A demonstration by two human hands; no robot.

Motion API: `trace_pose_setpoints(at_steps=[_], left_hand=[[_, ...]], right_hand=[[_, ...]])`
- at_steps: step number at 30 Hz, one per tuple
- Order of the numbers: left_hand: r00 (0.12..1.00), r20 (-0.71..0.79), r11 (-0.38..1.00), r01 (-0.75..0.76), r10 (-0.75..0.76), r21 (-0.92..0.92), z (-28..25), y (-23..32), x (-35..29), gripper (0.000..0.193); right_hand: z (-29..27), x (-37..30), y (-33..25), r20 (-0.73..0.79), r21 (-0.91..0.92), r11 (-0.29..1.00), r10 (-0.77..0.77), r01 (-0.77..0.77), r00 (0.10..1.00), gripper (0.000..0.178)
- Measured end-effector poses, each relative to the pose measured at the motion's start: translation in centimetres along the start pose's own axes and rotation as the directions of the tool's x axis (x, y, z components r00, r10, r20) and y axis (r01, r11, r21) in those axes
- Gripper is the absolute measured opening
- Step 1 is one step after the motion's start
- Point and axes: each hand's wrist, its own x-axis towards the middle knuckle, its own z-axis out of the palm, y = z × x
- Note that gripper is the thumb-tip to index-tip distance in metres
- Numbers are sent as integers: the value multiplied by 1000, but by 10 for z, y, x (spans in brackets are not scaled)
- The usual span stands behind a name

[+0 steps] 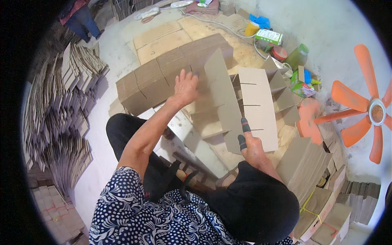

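Note:
My left hand (pixel 186 87) is over the near side of a long row of stacked cardboard strips (pixel 153 77), its fingers spread and holding nothing. My right hand (pixel 254 149) wears dark covers on its thumb and forefinger. Those two fingers are closed on the near end of a tall brown cardboard divider strip (pixel 222 104). Beside it lies a paler cardboard strip (pixel 259 110) with several slots cut into one edge. More upright cross pieces (pixel 279 83) stand to its right, forming a partly assembled divider grid.
Curved heaps of cardboard pieces (pixel 61 118) cover the left floor. An orange fan (pixel 376 112) stands at right, near stacked cardboard sheets (pixel 304 165). A green-lidded jar (pixel 297 57) and small boxes line the wall. Another person's legs (pixel 83 22) show at far left.

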Motion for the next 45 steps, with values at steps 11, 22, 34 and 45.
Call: trace_pose_setpoints(at_steps=[11,22,34,45], left_hand=[[965,261,974,50,9,-220,16,1,-14,14],[964,249,963,151,-94,-225,23,-7,-12,15],[967,253,976,66,-12,-206,10,13,-21,15],[971,231,982,96,-56,-163,14,6,-24,17]], right_hand=[[34,-4,17,-21,-141,990,-28,25,999,31],[39,14,18,83,-238,957,-148,164,986,15],[28,-8,22,250,-218,933,-231,287,940,17],[29,3,-1,329,-200,978,14,55,944,22]])
